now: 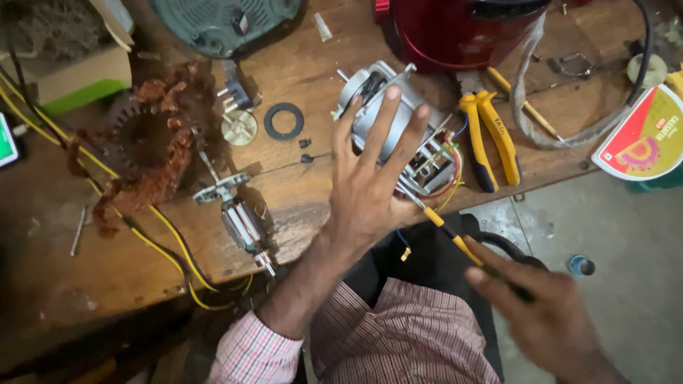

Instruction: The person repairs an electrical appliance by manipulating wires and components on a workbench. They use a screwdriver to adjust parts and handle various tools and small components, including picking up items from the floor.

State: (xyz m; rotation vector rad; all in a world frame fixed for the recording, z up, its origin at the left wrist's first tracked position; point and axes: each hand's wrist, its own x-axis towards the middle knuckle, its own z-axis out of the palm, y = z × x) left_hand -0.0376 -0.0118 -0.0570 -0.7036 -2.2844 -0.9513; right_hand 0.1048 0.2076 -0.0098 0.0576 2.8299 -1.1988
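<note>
My left hand (373, 178) lies flat with fingers spread on a small silver electric motor (377, 92) at the edge of the wooden bench (299, 192). Red, yellow and blue wires (449, 178) hang from the motor's near end. My right hand (544, 313) is closed around the handle of a yellow and black screwdriver (452, 238). Its tip reaches the motor's near end just right of my left palm.
Yellow-handled pliers (491, 139) lie right of the motor. A copper-wound stator (146, 149) and a rotor (242, 224) sit at left, with a black ring (284, 121), yellow wires (167, 235), a red appliance body (455, 28) and a green housing (220, 21) behind.
</note>
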